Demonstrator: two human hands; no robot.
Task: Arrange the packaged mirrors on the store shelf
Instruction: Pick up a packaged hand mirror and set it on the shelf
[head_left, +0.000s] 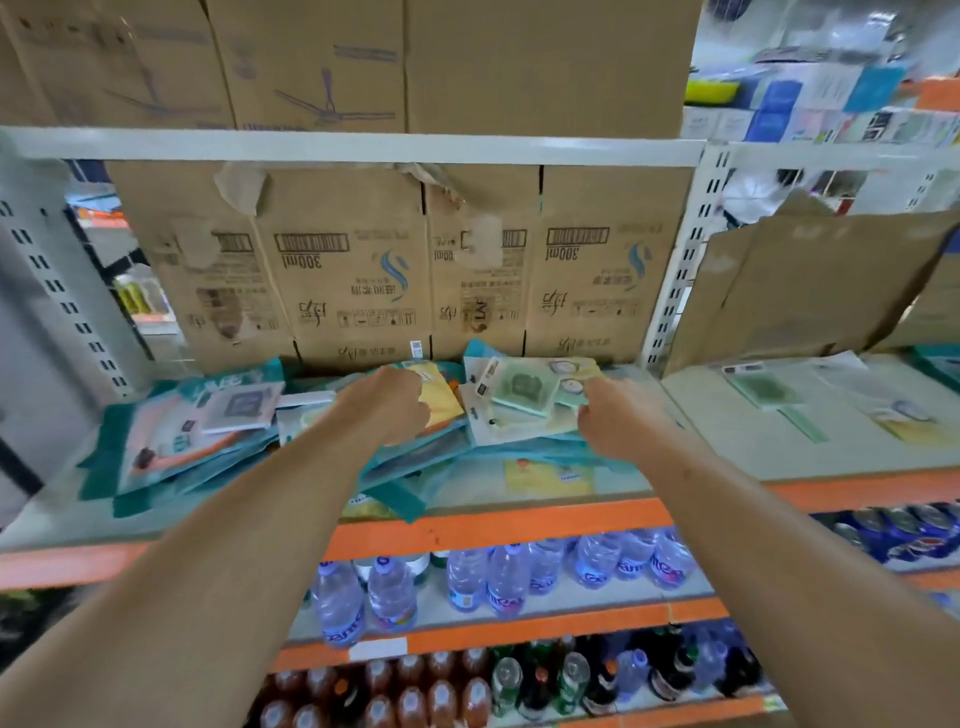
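Several packaged mirrors lie in loose piles on the grey shelf (571, 488). My left hand (389, 405) is curled over a yellow mirror pack (441, 400) at the middle of the pile. My right hand (618, 421) grips the right edge of a stack of green mirror packs (524, 392). A pink-and-white mirror pack (239, 408) lies on teal packs (140, 467) further left. The fingertips of both hands are hidden behind the packs.
Upside-down cardboard boxes (363, 270) stand along the back of the shelf. A green hand mirror pack (763, 392) lies on the neighbouring shelf to the right. Water bottles (509, 577) and drink bottles (441, 691) fill the shelves below. White slotted uprights (675, 270) separate the bays.
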